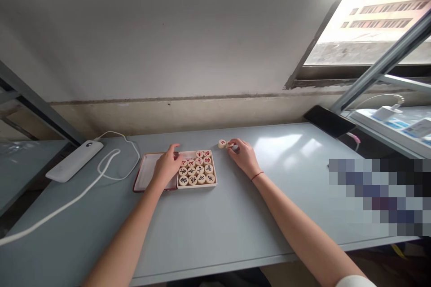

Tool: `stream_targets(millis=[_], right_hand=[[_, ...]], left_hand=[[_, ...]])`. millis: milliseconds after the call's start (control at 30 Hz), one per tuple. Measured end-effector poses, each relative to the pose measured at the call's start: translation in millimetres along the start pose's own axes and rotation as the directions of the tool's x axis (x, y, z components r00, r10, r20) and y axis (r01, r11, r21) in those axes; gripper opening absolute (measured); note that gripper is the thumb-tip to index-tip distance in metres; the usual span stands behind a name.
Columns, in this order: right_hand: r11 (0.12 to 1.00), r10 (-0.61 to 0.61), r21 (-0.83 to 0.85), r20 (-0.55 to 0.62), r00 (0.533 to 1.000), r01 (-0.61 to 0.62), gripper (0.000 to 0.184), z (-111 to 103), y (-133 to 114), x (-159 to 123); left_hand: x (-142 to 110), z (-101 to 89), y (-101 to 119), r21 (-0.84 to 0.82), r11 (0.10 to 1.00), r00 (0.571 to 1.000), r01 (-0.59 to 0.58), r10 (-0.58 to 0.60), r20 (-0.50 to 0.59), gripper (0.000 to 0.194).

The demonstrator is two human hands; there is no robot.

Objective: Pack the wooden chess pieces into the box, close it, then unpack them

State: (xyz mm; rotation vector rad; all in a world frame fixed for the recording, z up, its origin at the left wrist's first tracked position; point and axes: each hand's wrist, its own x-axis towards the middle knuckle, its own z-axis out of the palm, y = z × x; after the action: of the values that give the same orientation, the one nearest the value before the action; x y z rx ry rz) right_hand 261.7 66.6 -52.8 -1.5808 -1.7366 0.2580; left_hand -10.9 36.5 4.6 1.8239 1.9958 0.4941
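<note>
An open Chinese chess case (216, 179) lies on the desk, its lid (148, 170) folded flat to the left. Round cream pieces (201, 179) fill most of the tray in rows, red characters at the back and black ones in front. My left hand (166, 164) rests over the hinge side, thumb and forefinger apart at the tray's left edge; its other fingers are partly hidden. Behind and right of the case, my right hand (244, 157) pinches a chess piece (229, 144) at desk level. Beside that piece sits another red-marked piece (222, 144).
A white power bank (74, 160) with a looping white cable (77, 198) lies at the left. A dark phone (329, 121) is at the back right, near a metal frame bar (377, 69) and a white box (387, 128). The wall (188, 114) borders the grey desk (208, 233).
</note>
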Motion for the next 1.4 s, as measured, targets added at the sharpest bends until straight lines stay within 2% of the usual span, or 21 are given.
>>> stream_targets(millis=[200, 500, 633, 700, 800, 900, 967, 1100, 1400], right_hand=[[0.999, 0.036, 0.028, -0.001, 0.999, -0.036, 0.017, 2.5, -0.9, 0.0], [0.998, 0.059, 0.021, -0.014, 0.998, -0.058, 0.017, 5.5, 1.2, 2.4], [0.998, 0.044, -0.040, -0.169, 0.985, -0.051, 0.025, 1.5, -6.7, -0.5], [0.999, 0.004, -0.032, -0.200, 0.980, -0.011, 0.024, -0.5, -17.2, -5.3], [0.995, -0.046, 0.089, -0.050, 0.998, 0.051, 0.020, 0.0, -39.1, -15.8], [0.984, -0.041, 0.176, 0.115, 0.993, 0.020, 0.021, 3.6, -59.8, -26.2], [0.984, -0.018, 0.179, 0.171, 0.985, -0.013, 0.022, 5.6, -69.1, -31.0], [0.987, 0.043, 0.142, 0.184, 0.982, -0.070, 0.021, 6.7, -77.4, -36.0], [0.989, 0.056, 0.126, 0.174, 0.983, -0.078, 0.017, 8.2, -81.4, -38.9]], left_hand=[[4.7, -0.7, 1.6, -0.036, 0.999, 0.999, 0.017, -0.015, 0.030, 0.038], [2.5, 1.5, 2.3, -0.054, 0.998, 1.000, 0.015, -0.015, 0.004, 0.032], [1.8, 2.6, 0.7, -0.039, 0.999, 1.000, 0.009, -0.009, -0.014, 0.031], [0.6, 3.3, 0.9, -0.023, 1.000, 1.000, 0.003, -0.004, -0.025, 0.032], [-2.8, 5.5, 5.5, 0.029, 0.999, 0.996, -0.029, 0.031, -0.084, 0.035], [-8.0, 9.8, 16.6, 0.222, 0.964, 0.962, -0.145, 0.190, -0.194, 0.030], [-11.9, 13.3, 25.6, 0.352, 0.915, 0.933, -0.197, 0.285, -0.219, 0.032], [-17.4, 19.1, 38.2, 0.439, 0.858, 0.908, -0.266, 0.376, -0.186, 0.045], [-16.8, 30.1, 39.0, 0.431, 0.871, 0.948, -0.235, 0.303, -0.095, 0.043]])
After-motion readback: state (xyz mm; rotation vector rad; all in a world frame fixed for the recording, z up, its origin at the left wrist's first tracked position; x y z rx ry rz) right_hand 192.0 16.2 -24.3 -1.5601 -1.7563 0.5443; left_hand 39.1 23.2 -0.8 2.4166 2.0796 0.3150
